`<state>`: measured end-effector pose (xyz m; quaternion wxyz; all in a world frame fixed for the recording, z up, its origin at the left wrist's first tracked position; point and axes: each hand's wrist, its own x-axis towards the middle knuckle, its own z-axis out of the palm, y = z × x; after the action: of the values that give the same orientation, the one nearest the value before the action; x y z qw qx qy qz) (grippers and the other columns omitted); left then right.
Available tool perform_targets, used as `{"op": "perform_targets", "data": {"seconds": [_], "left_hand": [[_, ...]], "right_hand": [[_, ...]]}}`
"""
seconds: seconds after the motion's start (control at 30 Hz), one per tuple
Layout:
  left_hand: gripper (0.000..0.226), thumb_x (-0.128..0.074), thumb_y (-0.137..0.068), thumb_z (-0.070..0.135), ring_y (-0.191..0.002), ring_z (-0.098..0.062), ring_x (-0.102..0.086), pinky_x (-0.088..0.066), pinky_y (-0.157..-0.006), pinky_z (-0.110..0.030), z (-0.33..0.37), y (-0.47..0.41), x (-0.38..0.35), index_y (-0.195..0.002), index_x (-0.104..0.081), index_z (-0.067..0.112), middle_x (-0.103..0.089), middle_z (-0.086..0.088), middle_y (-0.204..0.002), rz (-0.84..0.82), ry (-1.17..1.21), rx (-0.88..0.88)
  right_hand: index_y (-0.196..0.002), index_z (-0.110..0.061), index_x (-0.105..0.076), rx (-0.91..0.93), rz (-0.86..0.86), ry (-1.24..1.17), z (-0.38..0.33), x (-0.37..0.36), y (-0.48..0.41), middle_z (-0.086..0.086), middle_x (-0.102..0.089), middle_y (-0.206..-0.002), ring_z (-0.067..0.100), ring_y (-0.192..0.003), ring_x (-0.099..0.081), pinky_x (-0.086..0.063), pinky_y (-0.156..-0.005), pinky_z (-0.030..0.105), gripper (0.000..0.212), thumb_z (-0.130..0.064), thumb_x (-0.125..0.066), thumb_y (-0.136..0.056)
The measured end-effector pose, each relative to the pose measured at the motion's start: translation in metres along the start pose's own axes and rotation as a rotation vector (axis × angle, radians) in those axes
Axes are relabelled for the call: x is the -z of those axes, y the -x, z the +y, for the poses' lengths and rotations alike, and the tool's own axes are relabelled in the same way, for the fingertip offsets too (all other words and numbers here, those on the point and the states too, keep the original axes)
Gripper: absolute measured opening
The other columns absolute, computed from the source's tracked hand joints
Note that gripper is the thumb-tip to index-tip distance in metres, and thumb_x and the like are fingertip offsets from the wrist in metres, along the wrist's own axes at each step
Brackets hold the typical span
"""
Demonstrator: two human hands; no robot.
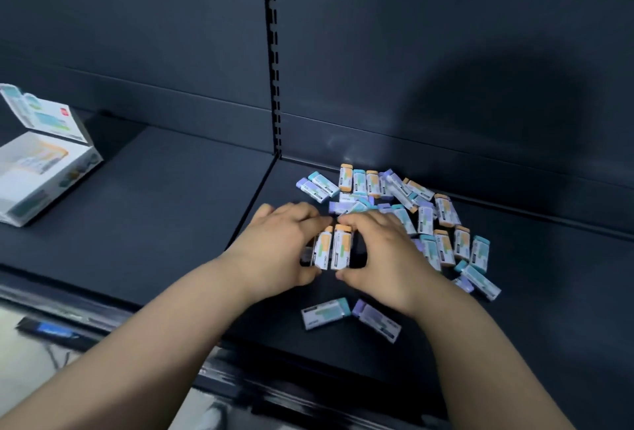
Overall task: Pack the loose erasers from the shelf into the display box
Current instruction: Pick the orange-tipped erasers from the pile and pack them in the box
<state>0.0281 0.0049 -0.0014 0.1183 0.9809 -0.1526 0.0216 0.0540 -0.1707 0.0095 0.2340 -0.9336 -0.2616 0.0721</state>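
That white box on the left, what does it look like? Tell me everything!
The white cardboard display box sits on the dark shelf at the far left, apart from the pile of small erasers and from both hands. Its lid stands flipped up at the back, printed with teal and orange eraser pictures and a small red mark. The front is open. What is inside looks blurred, so its contents cannot be told.

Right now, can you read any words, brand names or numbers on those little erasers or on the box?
No text can be read.
Erasers between the hands: dark print on the sleeves, too blurred.
Loose erasers: print too small.
Display box: a red mark on its raised lid and coloured pictures, nothing legible.
Shelf-edge tag: blue, blurred.
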Motion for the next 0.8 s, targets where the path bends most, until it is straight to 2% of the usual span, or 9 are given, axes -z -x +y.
{"op": "perform_targets", "data": {"seconds": [0.13, 0.23, 0.33, 0.53, 0.67, 0.8], "left_hand": [[0.067, -0.067, -0.073, 0.046, -0.119, -0.012, -0.046, -0.027, -0.091, -0.028, -0.038, 0.022, 0.013, -0.134, -0.044, 0.030, -0.048, 0.009, -0.128, 0.031, -0.012, -0.025], [0.063, -0.074, -0.062, 0.047, -0.098, -0.016, -0.060, -0.037, -0.079, -0.030, -0.087, 0.046, 0.026, -0.119, -0.058, 0.027, -0.061, 0.007, -0.110, 0.038, -0.077, -0.058], [0.061, -0.075, -0.056, 0.049, -0.087, -0.017, -0.062, -0.043, -0.072, -0.033, -0.143, 0.070, 0.042, -0.111, -0.062, 0.027, -0.063, 0.008, -0.101, 0.076, -0.088, -0.064], [0.062, -0.062, -0.058, 0.052, -0.090, -0.017, -0.064, -0.046, -0.073, -0.033, -0.233, 0.114, 0.075, -0.114, -0.063, 0.025, -0.065, 0.008, -0.105, 0.115, -0.065, 0.006], [0.062, -0.062, -0.058, 0.052, -0.091, -0.013, -0.065, -0.042, -0.076, -0.027, -0.257, 0.123, 0.081, -0.114, -0.064, 0.025, -0.066, 0.010, -0.108, 0.143, -0.027, 0.044], [0.061, -0.061, -0.063, 0.050, -0.097, -0.012, -0.064, -0.039, -0.076, -0.027, -0.273, 0.125, 0.082, -0.118, -0.062, 0.025, -0.066, 0.010, -0.113, 0.173, -0.013, 0.111]], "right_hand": [[-0.133, -0.023, -0.039, 0.004, 0.026, 0.049, -0.039, -0.022, -0.017, -0.004, -0.042, -0.133, 0.017, -0.125, -0.029, -0.022, -0.104, 0.024, 0.068, -0.028, -0.071, -0.073], [-0.131, -0.027, -0.041, 0.000, 0.048, 0.051, -0.084, -0.049, -0.035, -0.007, -0.041, -0.131, 0.016, -0.122, -0.031, -0.026, -0.104, 0.029, 0.064, -0.027, -0.070, -0.073], [-0.129, -0.027, -0.044, -0.007, 0.110, 0.022, -0.136, -0.074, -0.058, -0.009, -0.044, -0.128, 0.013, -0.118, -0.035, -0.030, -0.104, 0.031, 0.064, -0.026, -0.071, -0.071], [-0.134, -0.028, -0.038, 0.022, 0.096, -0.052, -0.224, -0.110, -0.097, -0.014, -0.040, -0.133, 0.006, -0.123, -0.030, -0.023, -0.106, 0.021, 0.064, -0.031, -0.068, -0.077], [-0.133, -0.031, -0.038, 0.028, 0.074, -0.052, -0.241, -0.116, -0.111, -0.017, -0.039, -0.133, 0.001, -0.123, -0.027, -0.023, -0.108, 0.021, 0.064, -0.033, -0.068, -0.077], [-0.133, -0.031, -0.040, 0.059, 0.050, -0.059, -0.244, -0.120, -0.127, -0.019, -0.039, -0.131, 0.001, -0.122, -0.027, -0.021, -0.105, 0.018, 0.064, -0.034, -0.069, -0.076]]}}
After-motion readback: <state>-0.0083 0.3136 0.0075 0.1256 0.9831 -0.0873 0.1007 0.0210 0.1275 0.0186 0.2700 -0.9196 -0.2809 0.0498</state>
